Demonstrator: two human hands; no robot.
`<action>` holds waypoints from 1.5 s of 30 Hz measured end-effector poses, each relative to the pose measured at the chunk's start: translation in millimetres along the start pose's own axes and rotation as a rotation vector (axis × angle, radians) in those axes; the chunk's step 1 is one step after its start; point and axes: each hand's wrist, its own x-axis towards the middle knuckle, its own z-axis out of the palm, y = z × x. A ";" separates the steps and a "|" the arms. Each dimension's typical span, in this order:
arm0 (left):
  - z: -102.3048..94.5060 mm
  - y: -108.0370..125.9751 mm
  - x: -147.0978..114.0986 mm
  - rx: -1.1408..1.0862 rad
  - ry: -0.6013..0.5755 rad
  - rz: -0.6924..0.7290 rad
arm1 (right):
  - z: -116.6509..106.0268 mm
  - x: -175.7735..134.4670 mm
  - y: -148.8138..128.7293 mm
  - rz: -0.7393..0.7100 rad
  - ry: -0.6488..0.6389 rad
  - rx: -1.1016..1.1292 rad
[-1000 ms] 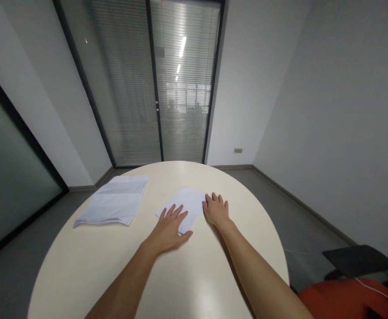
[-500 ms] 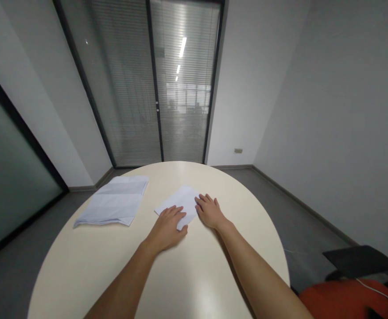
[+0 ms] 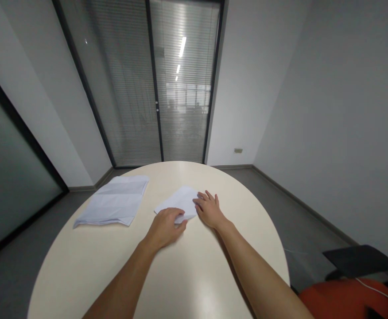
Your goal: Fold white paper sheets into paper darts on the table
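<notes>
A small folded piece of white paper (image 3: 180,197) lies on the pale round table (image 3: 167,283) in front of me. At its near left side is my left hand (image 3: 168,227), fingers bent and thumb held apart from the index finger, with the paper's near edge showing in the gap. My right hand (image 3: 209,210) rests palm down at the paper's right end. Its fingers are spread, and some touch the paper's edge. Part of the paper is covered by my left hand.
Larger folded white sheets (image 3: 114,200) lie on the table's left side. An orange chair seat (image 3: 350,299) with a black part stands at the lower right, a pale cable across it. Beyond the table are a glass door with blinds (image 3: 184,128) and walls.
My left hand has shifted slightly left, its fingers more bent. The paper's near corner no longer points toward me as before. My right hand's fingers have spread a little wider.
</notes>
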 end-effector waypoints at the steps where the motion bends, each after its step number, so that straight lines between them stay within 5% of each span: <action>1: 0.0 0.2 0.2 0.001 -0.005 -0.011 | -1.3 0.3 -0.7 -0.039 0.012 0.030; 6: -1.5 2.2 1.1 -0.010 -0.017 -0.060 | -8.9 0.6 -7.2 -0.298 -0.014 0.329; 13: -5.0 3.6 1.7 -0.077 -0.038 -0.168 | -9.1 -2.1 -6.1 -0.303 -0.121 0.483; 31: -2.2 -9.5 4.5 0.099 0.005 -0.225 | -7.7 -1.2 -4.7 -0.346 -0.059 0.478; 45: 9.7 -25.7 9.6 -0.198 0.084 -0.237 | -1.4 3.2 -0.7 -0.380 -0.002 0.386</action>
